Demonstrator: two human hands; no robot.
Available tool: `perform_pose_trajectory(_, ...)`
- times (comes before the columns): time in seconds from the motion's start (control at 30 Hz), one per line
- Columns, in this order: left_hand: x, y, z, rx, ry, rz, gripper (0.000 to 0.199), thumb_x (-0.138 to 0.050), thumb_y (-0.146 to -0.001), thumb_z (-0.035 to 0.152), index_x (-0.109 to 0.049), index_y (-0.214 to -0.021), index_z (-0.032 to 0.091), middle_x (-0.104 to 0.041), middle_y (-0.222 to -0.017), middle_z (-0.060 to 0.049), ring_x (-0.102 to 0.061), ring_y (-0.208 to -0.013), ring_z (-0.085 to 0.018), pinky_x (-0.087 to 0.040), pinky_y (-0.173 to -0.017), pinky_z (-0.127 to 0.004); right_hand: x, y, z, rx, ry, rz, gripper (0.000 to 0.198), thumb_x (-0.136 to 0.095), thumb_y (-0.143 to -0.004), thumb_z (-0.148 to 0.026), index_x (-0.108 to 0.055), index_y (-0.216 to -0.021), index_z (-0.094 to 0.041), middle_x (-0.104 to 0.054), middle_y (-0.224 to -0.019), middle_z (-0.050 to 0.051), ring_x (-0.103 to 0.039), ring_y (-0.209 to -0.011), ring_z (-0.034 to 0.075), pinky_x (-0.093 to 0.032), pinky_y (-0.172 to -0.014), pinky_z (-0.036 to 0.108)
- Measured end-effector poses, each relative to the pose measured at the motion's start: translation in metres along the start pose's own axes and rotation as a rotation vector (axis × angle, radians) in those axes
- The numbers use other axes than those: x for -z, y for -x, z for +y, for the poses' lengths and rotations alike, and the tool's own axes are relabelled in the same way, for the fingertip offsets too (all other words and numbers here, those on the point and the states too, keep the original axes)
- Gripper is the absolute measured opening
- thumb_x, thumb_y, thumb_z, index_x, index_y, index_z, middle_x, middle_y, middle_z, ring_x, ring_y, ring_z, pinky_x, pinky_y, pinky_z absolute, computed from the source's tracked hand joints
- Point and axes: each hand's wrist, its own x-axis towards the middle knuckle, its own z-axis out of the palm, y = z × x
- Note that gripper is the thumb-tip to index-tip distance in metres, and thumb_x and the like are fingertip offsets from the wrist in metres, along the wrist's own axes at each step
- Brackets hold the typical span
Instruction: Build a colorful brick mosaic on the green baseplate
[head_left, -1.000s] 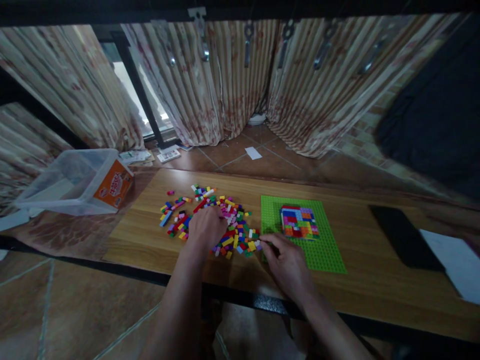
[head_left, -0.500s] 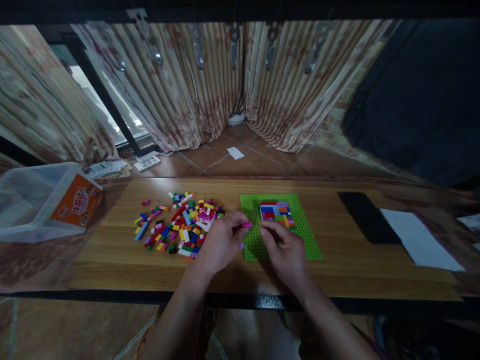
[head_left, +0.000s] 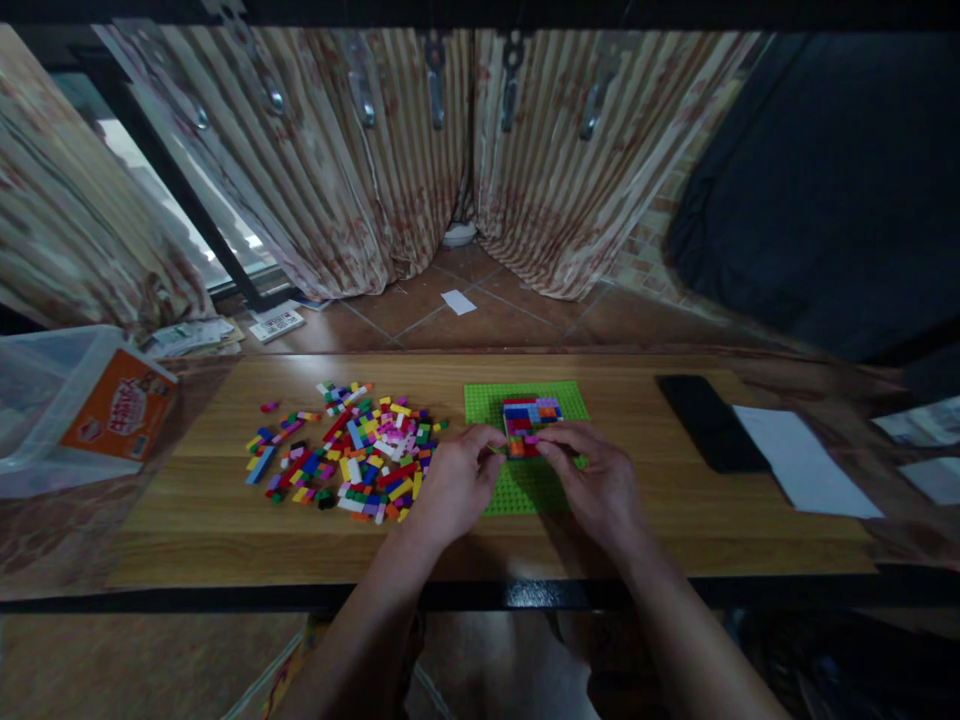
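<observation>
A green studded baseplate [head_left: 517, 495] lies on the wooden table, carrying a low block of mixed-colour toy bricks [head_left: 523, 413]. My right hand [head_left: 596, 480] is closed in a pinch on a small pink brick [head_left: 531, 440], over the near part of that block. At the block's left side, my left hand [head_left: 461, 480] has its thumb and index finger drawn together; whatever may be between them is too small to make out. My hands and the shadow between them cover parts of the baseplate.
A loose pile of coloured bricks [head_left: 375, 450] spreads left of my left hand. Beyond the table's left end stands a clear plastic bin [head_left: 45, 400] with an orange label. On the right lie a black flat object [head_left: 712, 425] and a white sheet [head_left: 806, 460].
The pink brick has passed from my left fingers to my right ones and is now over the brick block. Both hands sit closer to the block, and the whole view has shifted slightly.
</observation>
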Motion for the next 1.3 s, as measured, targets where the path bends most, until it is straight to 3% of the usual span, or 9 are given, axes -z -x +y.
perform_pose_trajectory(0.1,0.001,-0.001,-0.001,0.03,-0.053,-0.002,0.015,-0.054,-0.083,0.007,-0.063,-0.089,0.018,-0.066,-0.086,-0.003,-0.063,-0.075,-0.014,-0.048,-0.071,-0.026,0.005,-0.009,0.018,-0.063,0.023,0.068,0.012,-0.067,-0.083,-0.036,-0.076,-0.084,-0.027,-0.066,-0.099,0.004,-0.062,-0.098,0.022,-0.048,-0.088,0.038)
perform_pose_trajectory(0.4,-0.001,-0.002,-0.002,-0.002,-0.143,-0.039,0.016,-0.055,-0.084,0.008,-0.064,-0.094,0.017,-0.067,-0.092,-0.004,-0.063,-0.076,-0.014,-0.048,-0.069,-0.025,-0.005,-0.016,0.027,-0.097,0.075,-0.024,0.01,-0.072,-0.077,-0.038,-0.077,-0.079,-0.03,-0.061,-0.112,0.005,-0.054,-0.113,0.025,-0.04,-0.101,0.045)
perform_pose_trajectory(0.67,0.002,0.0,-0.002,0.0,-0.199,-0.067,0.018,-0.053,-0.085,0.009,-0.065,-0.095,0.017,-0.065,-0.091,-0.005,-0.063,-0.075,-0.015,-0.048,-0.068,-0.025,-0.005,-0.017,0.023,-0.131,0.081,-0.018,0.008,-0.071,-0.076,-0.034,-0.077,-0.078,-0.029,-0.059,-0.114,0.005,-0.055,-0.112,0.025,-0.041,-0.1,0.045)
perform_pose_trajectory(0.97,0.003,0.001,-0.002,0.002,-0.225,-0.08,0.017,-0.054,-0.084,0.01,-0.065,-0.096,0.017,-0.065,-0.094,-0.006,-0.064,-0.077,-0.016,-0.049,-0.069,-0.026,-0.021,-0.016,0.019,-0.214,-0.058,0.163,0.01,-0.072,-0.069,-0.029,-0.074,-0.076,-0.023,-0.059,-0.111,0.007,-0.058,-0.106,0.024,-0.047,-0.092,0.042)
perform_pose_trajectory(1.3,0.002,0.002,-0.003,-0.006,-0.229,-0.093,0.018,-0.054,-0.084,0.009,-0.064,-0.096,0.018,-0.066,-0.094,-0.006,-0.065,-0.079,-0.016,-0.049,-0.069,-0.026,-0.024,-0.016,0.022,-0.237,-0.104,0.205,0.007,-0.07,-0.068,-0.025,-0.072,-0.074,-0.023,-0.06,-0.107,0.007,-0.057,-0.107,0.025,-0.045,-0.093,0.043)
